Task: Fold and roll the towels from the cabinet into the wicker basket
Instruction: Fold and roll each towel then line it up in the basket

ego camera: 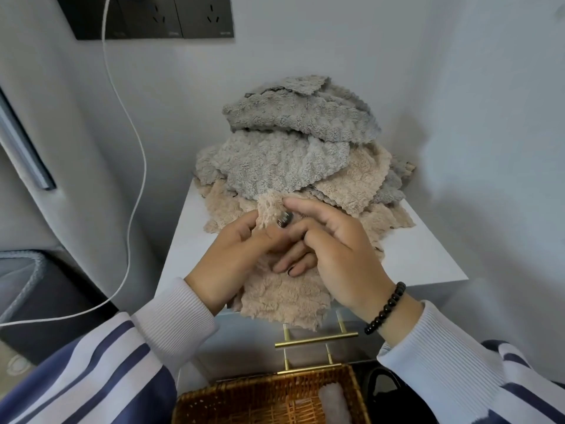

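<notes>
Left of the hands, a white cable hangs down the wall from a dark socket panel and trails off past the left sleeve. Between the two hands is a beige towel: the left hand pinches its upper edge with thumb and fingers, the right hand has its fingers curled into the same bunched edge, and the rest of the cloth drapes over the front edge of the white tabletop. A bracelet of dark beads sits on the right wrist.

Just beyond the hands, a pile of towels lies loose and unfolded on the tabletop, grey ones over beige ones. An exact count is not possible, since they overlap; at least three grey layers and two beige ones show.

Below the hands, close to the body, the wicker basket stands in front of two brass handles. One white roll lies at its right side, only partly in view.

Judging by this, the job is at an early stage: one piece seems stowed, one is only being gathered for folding, and the whole pile is left.
</notes>
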Available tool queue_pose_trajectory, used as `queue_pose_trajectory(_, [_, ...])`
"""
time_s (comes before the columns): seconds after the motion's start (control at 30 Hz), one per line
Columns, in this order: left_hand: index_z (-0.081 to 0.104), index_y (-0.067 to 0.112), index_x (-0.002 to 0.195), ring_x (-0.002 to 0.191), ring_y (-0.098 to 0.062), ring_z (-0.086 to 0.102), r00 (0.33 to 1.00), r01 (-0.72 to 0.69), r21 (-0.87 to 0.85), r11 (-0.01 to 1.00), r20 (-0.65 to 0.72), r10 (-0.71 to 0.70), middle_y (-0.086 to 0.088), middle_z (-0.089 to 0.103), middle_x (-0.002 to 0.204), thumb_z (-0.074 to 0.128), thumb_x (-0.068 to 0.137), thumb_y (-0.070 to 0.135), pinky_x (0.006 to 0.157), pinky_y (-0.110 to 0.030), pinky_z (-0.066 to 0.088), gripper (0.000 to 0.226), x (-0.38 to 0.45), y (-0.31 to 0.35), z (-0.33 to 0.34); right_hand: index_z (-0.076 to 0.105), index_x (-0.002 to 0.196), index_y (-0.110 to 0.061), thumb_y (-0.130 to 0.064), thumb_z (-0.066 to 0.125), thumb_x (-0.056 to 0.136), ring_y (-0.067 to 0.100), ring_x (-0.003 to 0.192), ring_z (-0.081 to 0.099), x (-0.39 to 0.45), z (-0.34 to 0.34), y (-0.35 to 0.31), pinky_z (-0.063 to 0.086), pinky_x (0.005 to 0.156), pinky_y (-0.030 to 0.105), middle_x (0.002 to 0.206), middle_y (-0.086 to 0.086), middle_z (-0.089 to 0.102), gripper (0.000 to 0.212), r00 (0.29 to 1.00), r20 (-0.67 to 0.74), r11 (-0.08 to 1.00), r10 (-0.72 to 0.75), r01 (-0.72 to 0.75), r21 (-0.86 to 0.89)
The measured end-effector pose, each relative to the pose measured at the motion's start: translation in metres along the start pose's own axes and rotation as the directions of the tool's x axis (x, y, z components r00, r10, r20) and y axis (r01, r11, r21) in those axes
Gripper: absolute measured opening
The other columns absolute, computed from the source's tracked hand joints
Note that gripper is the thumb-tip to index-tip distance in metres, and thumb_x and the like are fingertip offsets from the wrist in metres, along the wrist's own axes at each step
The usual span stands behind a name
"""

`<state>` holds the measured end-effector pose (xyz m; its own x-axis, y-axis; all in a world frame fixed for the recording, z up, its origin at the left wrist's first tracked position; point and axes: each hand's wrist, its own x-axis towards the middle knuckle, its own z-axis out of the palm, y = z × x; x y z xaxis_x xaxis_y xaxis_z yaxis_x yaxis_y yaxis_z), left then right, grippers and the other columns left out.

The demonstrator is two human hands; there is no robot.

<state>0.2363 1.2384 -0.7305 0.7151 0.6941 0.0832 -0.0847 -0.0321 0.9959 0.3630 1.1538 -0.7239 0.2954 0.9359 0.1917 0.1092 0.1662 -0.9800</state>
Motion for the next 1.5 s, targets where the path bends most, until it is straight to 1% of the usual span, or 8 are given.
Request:
queue_pose_trajectory(0.27, [0.065,0.013,0.110,0.097,-0.029,0.068,1.000,0.023,-0.046,0.999,0.010,-0.023,-0.011,0.071,0.106,0.061,0.076,0.011,0.087,-0.041,0.055,0.034,-0.006,-0.007,-0.013,0.054,0.120,-0.026,-0.009,0.063,0.084,0.005,0.091,0.062,0.007,-0.029,-0.002,0.053,0.077,0.025,0.101,-0.012,0.065,0.040,0.950,-0.249,0.926,-0.190,0.089,-0.367])
queue_pose_trajectory(0.43, [0.070,0.011,0.103,0.088,-0.027,0.070,0.998,0.061,-0.218,0.974,0.037,-0.054,-0.015,0.072,0.100,0.060,0.073,0.004,0.076,-0.035,0.059,0.033,-0.010,-0.004,-0.018,0.066,0.107,-0.023,-0.023,0.072,0.080,0.015,0.093,0.066,0.007,-0.037,0.000,0.055,0.080,0.030,0.095,-0.004,0.070,0.028,0.977,-0.087,0.975,0.195,-0.203,-0.090])
queue_pose_trajectory(0.53, [0.063,0.008,0.112,0.091,-0.027,0.070,0.998,0.063,-0.094,0.994,0.007,-0.063,-0.012,0.072,0.103,0.074,0.076,0.010,0.075,-0.033,0.058,0.038,-0.011,0.002,-0.014,0.071,0.095,-0.025,-0.027,0.073,0.081,0.024,0.087,0.068,0.008,-0.029,0.009,0.053,0.086,0.045,0.088,0.005,0.072,0.015,0.980,-0.095,0.973,0.173,-0.185,-0.138])
queue_pose_trajectory(0.7, [0.066,0.015,0.104,0.087,-0.015,0.072,0.976,0.192,0.197,0.961,0.060,-0.208,0.001,0.075,0.095,0.088,0.062,0.024,0.071,-0.025,0.058,0.049,-0.003,0.005,-0.020,0.068,0.086,-0.028,-0.024,0.070,0.084,0.003,0.087,0.062,0.015,-0.027,0.019,0.048,0.081,0.025,0.092,-0.007,0.070,0.005,0.940,-0.340,0.965,0.033,-0.119,-0.233])
queue_pose_trajectory(0.83, [0.070,0.011,0.094,0.076,-0.018,0.072,0.954,0.292,0.149,0.945,-0.118,-0.276,-0.007,0.075,0.089,0.080,0.067,0.014,0.060,-0.025,0.058,0.029,0.012,0.004,-0.027,0.064,0.099,-0.020,-0.022,0.065,0.088,-0.005,0.053,0.054,0.016,-0.034,0.027,0.042,0.050,0.012,0.084,-0.007,0.065,0.011,0.920,-0.381,0.957,0.092,-0.187,-0.221])
queue_pose_trajectory(1.1, [0.048,0.021,0.119,0.079,-0.007,0.054,0.855,0.388,0.437,0.812,-0.500,-0.140,0.011,0.054,0.090,0.073,0.078,0.043,0.064,-0.022,0.042,0.052,0.029,-0.018,-0.029,0.045,0.104,-0.029,-0.005,0.056,0.089,-0.006,0.080,0.048,0.007,-0.022,0.052,0.035,0.061,0.007,0.105,-0.009,0.053,0.031,0.986,-0.166,0.741,0.035,-0.137,-0.658])
queue_pose_trajectory(1.33, [0.044,0.011,0.136,0.100,-0.027,0.068,0.850,0.465,-0.065,0.883,-0.244,-0.466,-0.006,0.069,0.112,0.090,0.051,0.039,0.085,-0.043,0.057,0.101,0.018,-0.025,-0.043,0.052,0.091,-0.021,0.002,0.051,0.085,0.012,0.100,0.051,0.012,-0.024,0.058,0.035,0.069,0.011,0.107,-0.001,0.054,0.024,0.949,-0.309,0.781,0.062,-0.239,-0.578])
queue_pose_trajectory(1.5, [0.061,0.012,0.109,0.095,-0.022,0.070,0.937,0.334,0.056,0.941,-0.132,-0.324,-0.003,0.074,0.100,0.079,0.065,0.002,0.072,-0.030,0.059,0.049,-0.010,-0.034,-0.046,0.048,0.118,-0.012,-0.021,0.060,0.089,0.009,0.068,0.053,0.019,-0.015,0.052,0.041,0.057,0.021,0.082,-0.004,0.055,0.032,0.858,-0.309,0.866,0.410,-0.473,-0.165])
